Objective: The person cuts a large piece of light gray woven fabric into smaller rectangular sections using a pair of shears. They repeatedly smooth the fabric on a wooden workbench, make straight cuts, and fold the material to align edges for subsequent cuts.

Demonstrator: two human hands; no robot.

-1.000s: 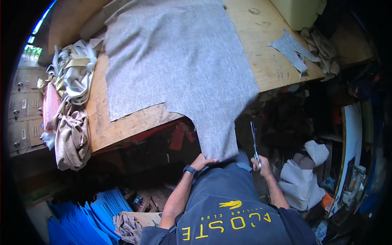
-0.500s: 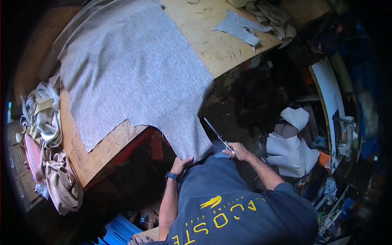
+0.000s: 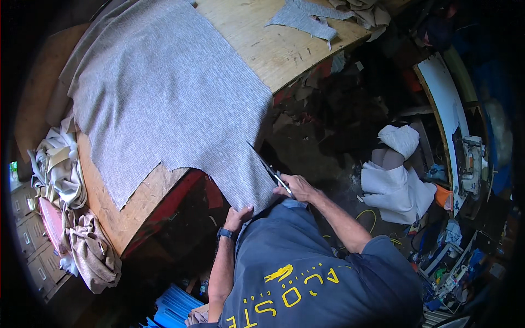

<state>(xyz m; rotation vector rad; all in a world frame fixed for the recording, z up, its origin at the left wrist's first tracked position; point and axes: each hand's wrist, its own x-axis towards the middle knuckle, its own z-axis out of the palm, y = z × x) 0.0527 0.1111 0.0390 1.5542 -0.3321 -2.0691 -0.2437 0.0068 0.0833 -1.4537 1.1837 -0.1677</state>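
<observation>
A large piece of grey woven fabric (image 3: 169, 98) covers much of the wooden table (image 3: 262, 41), and a narrower flap of it hangs over the near edge toward my body. My left hand (image 3: 237, 217) grips the lower left corner of that flap, thumb on top. In my right hand (image 3: 291, 187) is a pair of scissors (image 3: 273, 173), its fingers closed round the handles. The long blades point up and left, and their tips lie at the right edge of the flap. How far the blades are parted is hard to make out.
Grey offcuts (image 3: 306, 23) lie at the table's far right. Crumpled beige cloth (image 3: 90, 246) hangs by its left end. To my right stand a white-covered padded piece (image 3: 399, 191), a sewing machine (image 3: 473, 164) and a white-topped bench (image 3: 440, 98). A yellow cord (image 3: 373, 221) trails on the floor.
The scissors have moved left, from beside the flap to its right edge, with the tips now against the fabric. My left hand keeps its hold on the corner. The view has shifted slightly.
</observation>
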